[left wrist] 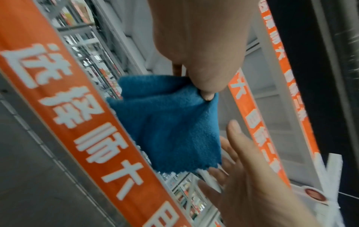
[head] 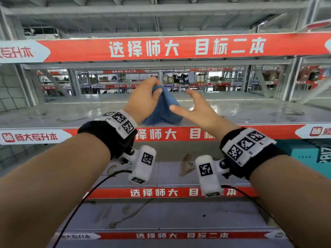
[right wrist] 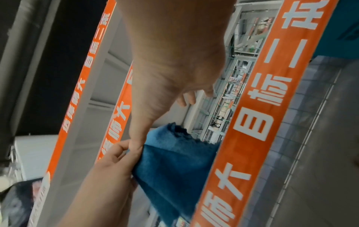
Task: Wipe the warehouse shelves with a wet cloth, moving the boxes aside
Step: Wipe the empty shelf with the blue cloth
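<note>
Nearest us, our left hand pinches the top of the blue cloth between thumb and curled fingers, and the cloth hangs down over the grey shelf. Our right hand is spread flat, fingers straight, thumb just beside the cloth's edge, gripping nothing. Beyond, a red banner spans the upper beam.

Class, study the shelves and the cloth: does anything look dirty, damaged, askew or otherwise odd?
Yes. The grey shelf at hand level shows dull smears and dusty streaks, and the lower shelf carries dark scuffs. The blue cloth hangs bunched from the left hand, not spread flat for wiping.
</note>
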